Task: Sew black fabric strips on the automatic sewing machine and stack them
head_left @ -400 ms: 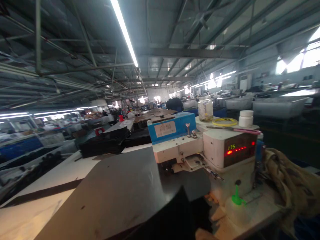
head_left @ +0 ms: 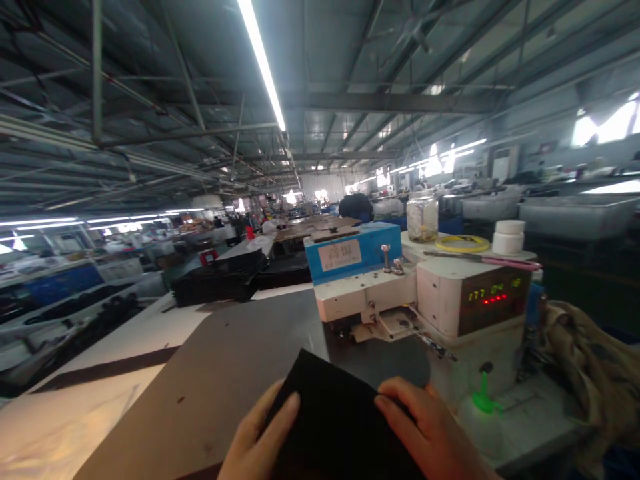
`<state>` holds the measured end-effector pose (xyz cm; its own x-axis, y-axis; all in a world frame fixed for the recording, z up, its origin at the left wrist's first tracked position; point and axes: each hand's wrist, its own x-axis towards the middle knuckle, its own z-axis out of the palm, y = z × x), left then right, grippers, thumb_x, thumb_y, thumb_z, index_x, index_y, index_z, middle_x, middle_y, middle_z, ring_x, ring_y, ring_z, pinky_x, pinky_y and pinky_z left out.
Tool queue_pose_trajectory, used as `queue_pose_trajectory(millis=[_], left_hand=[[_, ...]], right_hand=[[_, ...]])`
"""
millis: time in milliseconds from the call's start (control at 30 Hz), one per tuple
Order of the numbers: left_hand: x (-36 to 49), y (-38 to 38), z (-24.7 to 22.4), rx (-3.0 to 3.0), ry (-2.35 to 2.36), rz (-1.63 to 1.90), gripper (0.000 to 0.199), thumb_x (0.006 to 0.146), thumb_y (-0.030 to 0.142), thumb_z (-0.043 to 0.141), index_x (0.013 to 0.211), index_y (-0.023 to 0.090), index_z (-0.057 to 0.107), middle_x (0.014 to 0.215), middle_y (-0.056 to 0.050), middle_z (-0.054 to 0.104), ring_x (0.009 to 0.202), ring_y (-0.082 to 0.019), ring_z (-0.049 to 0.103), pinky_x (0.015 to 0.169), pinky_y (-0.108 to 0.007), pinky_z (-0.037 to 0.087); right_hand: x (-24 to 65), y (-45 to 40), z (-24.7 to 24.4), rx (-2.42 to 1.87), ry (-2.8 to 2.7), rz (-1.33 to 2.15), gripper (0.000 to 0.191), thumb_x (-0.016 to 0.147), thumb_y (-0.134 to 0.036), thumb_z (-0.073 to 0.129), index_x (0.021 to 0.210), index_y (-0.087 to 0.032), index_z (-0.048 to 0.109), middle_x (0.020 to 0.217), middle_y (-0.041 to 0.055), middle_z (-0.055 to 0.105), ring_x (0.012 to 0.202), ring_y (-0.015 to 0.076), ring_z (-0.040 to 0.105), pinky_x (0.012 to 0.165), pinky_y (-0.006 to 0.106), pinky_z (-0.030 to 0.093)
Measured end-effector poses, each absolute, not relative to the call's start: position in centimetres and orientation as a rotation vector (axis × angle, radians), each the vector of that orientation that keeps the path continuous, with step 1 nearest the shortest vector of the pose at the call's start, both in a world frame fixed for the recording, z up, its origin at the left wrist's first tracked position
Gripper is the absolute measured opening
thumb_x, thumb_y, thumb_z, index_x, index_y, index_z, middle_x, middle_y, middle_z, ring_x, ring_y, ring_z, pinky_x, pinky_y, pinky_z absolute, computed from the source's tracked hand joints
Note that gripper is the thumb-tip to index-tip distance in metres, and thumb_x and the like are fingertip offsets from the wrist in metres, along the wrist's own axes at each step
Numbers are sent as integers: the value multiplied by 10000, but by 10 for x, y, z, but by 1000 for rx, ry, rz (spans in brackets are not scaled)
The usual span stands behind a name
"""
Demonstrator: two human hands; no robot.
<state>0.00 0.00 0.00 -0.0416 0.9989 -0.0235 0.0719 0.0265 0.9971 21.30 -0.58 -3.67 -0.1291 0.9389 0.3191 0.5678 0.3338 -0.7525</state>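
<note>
1. Black sheet (head_left: 340, 420) is held between the left hand (head_left: 260, 430) and the right hand (head_left: 427, 423), its corner pointed away from them
2. Each side edge is pinched by one hand
3. Creasing could be caused by uneven pulling, or snagging by the machine (head_left: 440, 293) ahead of the hands

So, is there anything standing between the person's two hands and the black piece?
Nothing visible: the left hand and right hand hold the black piece directly, at opposite edges.

The bare left hand (head_left: 263, 430) and, to its right, the bare right hand (head_left: 425, 427) each have a rounded thumb.
</note>
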Motion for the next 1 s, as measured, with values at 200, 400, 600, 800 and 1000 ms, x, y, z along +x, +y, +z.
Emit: queue_pose_trajectory(millis=[200, 400, 600, 800, 1000], left_hand=[[1, 56, 14, 1389, 1209, 1049, 340, 552, 431, 673, 712, 134, 623, 611, -23, 626, 602, -169, 566, 561, -241, 438], [23, 74, -4, 1423, 1125, 1139, 277, 666, 404, 583, 749, 140, 579, 616, 4, 581, 597, -137, 528, 560, -216, 403], [17, 94, -26, 1407, 1188, 1148, 285, 680, 400, 571, 786, 136, 554, 636, 4, 573, 584, -130, 517, 564, -225, 409], [11, 100, -39, 1427, 1218, 1180, 303, 685, 426, 559, 797, 144, 562, 686, -6, 594, 650, -155, 548, 617, -245, 431], [10, 99, -41, 1508, 1255, 1176, 296, 716, 417, 525, 826, 147, 569, 704, -7, 593, 655, -148, 536, 625, -246, 422]], right_hand=[[212, 14, -32, -1352, -1809, 781, 218, 835, -367, 406, 871, -222, 565, 794, -10, 636, 760, 146, 581, 640, 228, 385], [202, 41, -31, -1207, -1787, 792, 272, 820, -289, 412, 1018, -194, 572, 975, 53, 635, 919, 181, 567, 783, 273, 415], [214, 59, -32, -1254, -1673, 939, 335, 779, -219, 405, 1049, -129, 582, 1095, 68, 601, 1040, 171, 513, 924, 304, 359], [215, 65, -29, -1250, -1646, 1031, 336, 777, -292, 429, 1017, -136, 605, 1056, 60, 621, 1010, 179, 531, 908, 317, 363], [199, 76, -25, -1320, -1630, 1125, 230, 710, -223, 483, 846, -150, 653, 810, 28, 675, 772, 172, 599, 703, 277, 436]])
